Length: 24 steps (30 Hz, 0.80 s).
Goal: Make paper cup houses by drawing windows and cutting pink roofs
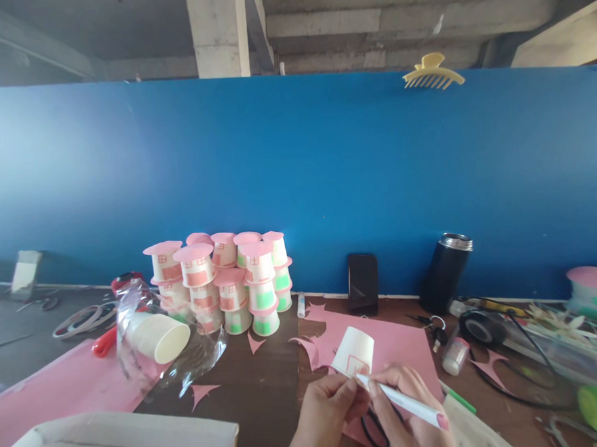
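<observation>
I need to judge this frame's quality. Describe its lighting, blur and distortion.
Head view: even daylight, with a pale glare patch on the blue partition at left; wide-angle bending curves the partition's top edge; the left hand, right hand, pen and paper cup are fairly sharp, and the corners are soft.

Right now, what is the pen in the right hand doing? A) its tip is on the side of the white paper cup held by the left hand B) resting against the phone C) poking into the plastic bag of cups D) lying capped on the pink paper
A: the right hand holds the pen with its tip against the white paper cup, which the left hand steadies over the pink paper.
</observation>
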Available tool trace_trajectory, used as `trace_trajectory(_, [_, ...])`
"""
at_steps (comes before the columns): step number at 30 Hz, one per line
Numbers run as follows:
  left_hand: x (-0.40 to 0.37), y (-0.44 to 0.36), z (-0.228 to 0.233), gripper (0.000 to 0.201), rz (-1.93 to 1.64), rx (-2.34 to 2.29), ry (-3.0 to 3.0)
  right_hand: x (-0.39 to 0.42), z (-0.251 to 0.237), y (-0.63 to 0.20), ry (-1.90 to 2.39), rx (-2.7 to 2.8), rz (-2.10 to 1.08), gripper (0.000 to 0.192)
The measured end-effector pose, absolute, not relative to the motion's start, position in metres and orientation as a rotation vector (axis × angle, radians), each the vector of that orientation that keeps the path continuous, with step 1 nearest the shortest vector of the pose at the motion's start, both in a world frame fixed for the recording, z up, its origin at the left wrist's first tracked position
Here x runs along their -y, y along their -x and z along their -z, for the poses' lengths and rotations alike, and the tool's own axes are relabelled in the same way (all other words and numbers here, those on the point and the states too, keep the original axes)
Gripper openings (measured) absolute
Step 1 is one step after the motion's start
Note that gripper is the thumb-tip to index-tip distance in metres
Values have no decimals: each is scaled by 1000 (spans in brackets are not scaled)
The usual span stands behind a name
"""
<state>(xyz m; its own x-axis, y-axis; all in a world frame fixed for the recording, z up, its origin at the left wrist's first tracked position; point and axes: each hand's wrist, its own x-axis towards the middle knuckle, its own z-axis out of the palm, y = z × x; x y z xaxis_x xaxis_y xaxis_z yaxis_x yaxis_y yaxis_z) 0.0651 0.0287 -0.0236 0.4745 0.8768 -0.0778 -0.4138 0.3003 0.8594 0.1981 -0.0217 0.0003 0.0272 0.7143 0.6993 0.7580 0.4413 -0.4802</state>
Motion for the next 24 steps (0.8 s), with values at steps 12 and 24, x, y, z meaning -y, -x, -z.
trace_trajectory(12, [-28, -63, 15, 44, -903, -721, -1098, 24, -5, -196, 1261, 1721, 54, 5])
trace_trajectory(24, [-24, -62, 11, 39, -946, -812, -1225, 25, -7, -194, 1255, 1713, 90, 4])
